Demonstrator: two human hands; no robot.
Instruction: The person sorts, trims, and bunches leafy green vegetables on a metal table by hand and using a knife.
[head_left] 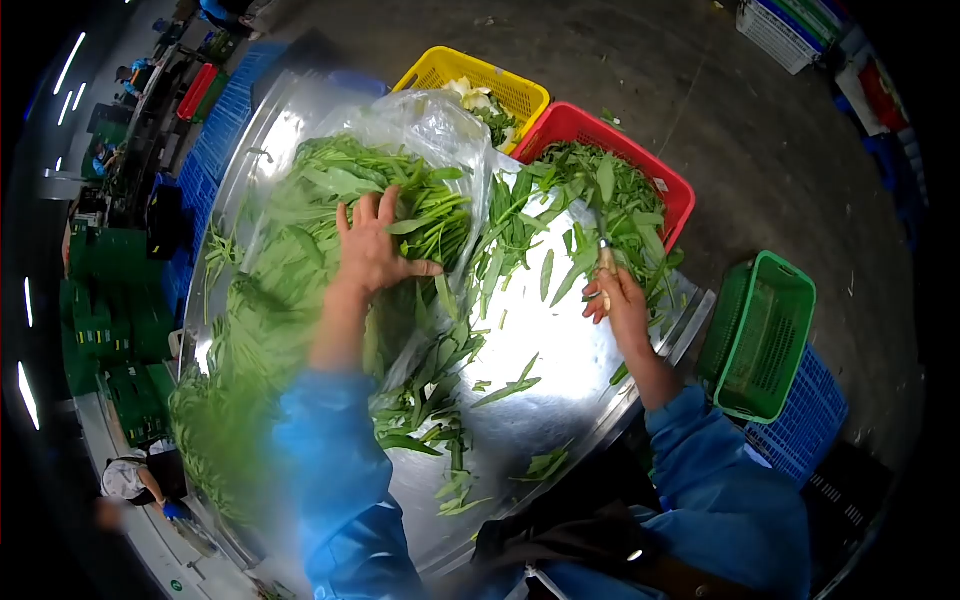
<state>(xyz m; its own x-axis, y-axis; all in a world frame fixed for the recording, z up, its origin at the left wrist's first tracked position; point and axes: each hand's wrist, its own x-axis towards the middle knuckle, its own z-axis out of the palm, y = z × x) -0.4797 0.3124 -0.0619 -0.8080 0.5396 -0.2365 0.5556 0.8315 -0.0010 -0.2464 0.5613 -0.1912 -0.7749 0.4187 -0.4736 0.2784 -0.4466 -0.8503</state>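
Observation:
My left hand (368,255) rests on a big heap of long-stemmed leafy greens (340,165) that look like water spinach, its fingers spread over the leaves beside the cut stem ends. A clear plastic bag (430,112) lies under and around the heap's far side. In my right hand (628,310) is a knife (606,260), gripped by its pale handle. Its blade points away from me, over loose leaves at the table's right side, and partly blends into them. Loose leaves and stem bits (510,390) lie scattered over the shiny metal table (540,425). The near-left greens are blurred.
At the table's far right edge stands a red crate (682,190) with leaves in it. Beside it is a yellow crate (425,66) holding trimmings. A green crate (790,300) sits to the right, near a blue one (805,405). Another person (130,480) is at lower left.

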